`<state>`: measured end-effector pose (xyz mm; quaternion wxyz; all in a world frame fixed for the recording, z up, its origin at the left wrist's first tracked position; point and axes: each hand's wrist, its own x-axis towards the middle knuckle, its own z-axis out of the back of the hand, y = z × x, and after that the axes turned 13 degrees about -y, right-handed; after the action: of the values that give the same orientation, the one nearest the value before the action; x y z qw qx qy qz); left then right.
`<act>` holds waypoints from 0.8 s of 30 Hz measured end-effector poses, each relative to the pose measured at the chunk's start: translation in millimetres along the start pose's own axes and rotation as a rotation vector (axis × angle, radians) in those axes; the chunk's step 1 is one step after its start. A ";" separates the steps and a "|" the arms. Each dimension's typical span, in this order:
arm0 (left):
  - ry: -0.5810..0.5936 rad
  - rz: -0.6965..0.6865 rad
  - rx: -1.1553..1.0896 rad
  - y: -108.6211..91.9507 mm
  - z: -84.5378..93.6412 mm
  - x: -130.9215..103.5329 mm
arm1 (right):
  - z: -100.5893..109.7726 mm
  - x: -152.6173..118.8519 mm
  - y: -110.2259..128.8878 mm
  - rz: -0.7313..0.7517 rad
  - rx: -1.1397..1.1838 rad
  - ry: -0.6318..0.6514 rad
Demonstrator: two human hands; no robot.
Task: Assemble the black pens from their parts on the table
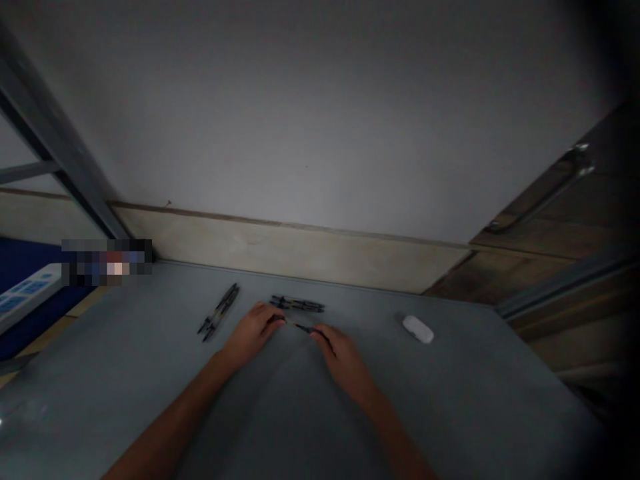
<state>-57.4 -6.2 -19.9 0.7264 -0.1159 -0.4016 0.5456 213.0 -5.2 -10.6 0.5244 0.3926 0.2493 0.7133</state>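
Observation:
Between my two hands, just above the grey table (310, 413), is a thin dark pen (300, 326). Its left end is pinched in the fingers of my left hand (253, 333), and the fingers of my right hand (343, 357) close on its right end. A lighter stretch shows near the pen's middle; whether it is in one piece I cannot tell. Right behind my hands lies a small group of dark pens (299, 305), roughly side by side. More dark pens (219, 312) lie slanted to the left of my left hand.
A white rounded case (419, 329) rests on the table to the right. Along the table's back edge runs a pale tiled skirting (280, 250) below a white wall (320, 120). A grey metal frame post (65, 147) rises at the left. A white box (30, 293) stands beyond the left edge.

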 end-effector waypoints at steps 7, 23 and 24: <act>0.062 0.080 -0.130 -2.3 5.1 3.3 | 1.6 4.2 1.4 -0.022 0.044 0.002; 0.118 0.059 0.008 -4.0 3.2 -1.6 | 14.4 5.2 20.9 -0.095 0.151 0.119; 0.118 0.061 0.013 -4.5 3.8 -1.2 | 14.4 5.6 20.0 -0.098 0.153 0.121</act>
<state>-57.0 -9.9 -15.2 0.7326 -0.1552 -0.3508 0.5623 212.9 -7.2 14.6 0.5112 0.3750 0.3529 0.6881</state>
